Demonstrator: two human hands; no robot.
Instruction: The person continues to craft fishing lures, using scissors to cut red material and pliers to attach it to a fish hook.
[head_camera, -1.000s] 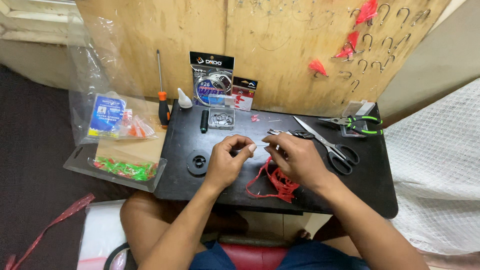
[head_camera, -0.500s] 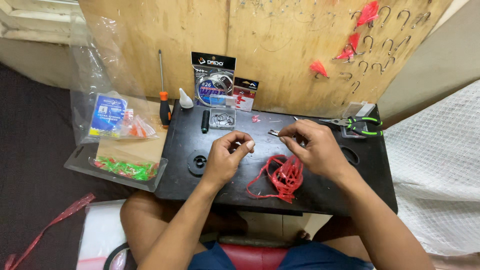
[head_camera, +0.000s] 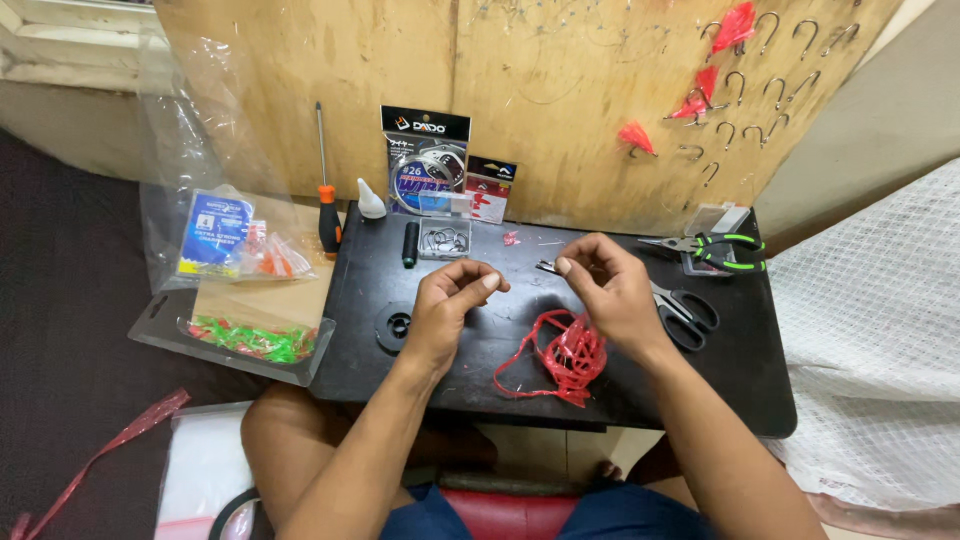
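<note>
Left hand (head_camera: 447, 305) fingers pinched together on something too small to make out, maybe thread; right hand (head_camera: 610, 290) fingers curled, pinching a small dark metal piece (head_camera: 547, 267) just above the table (head_camera: 740, 390); red strand bundle (head_camera: 568, 356) lies loose under my right wrist; scissors (head_camera: 685, 312) and pliers (head_camera: 715, 248) to the right. Risk: wrist drags the bundle and tangles it, or the tiny piece slips from the pinch. Versus half a second back: hands barely shifted, bundle unmoved.

Red plastic strip bundle (head_camera: 565, 355) loosely tangled, lying on black tray (head_camera: 740, 370) beside right wrist.
</note>
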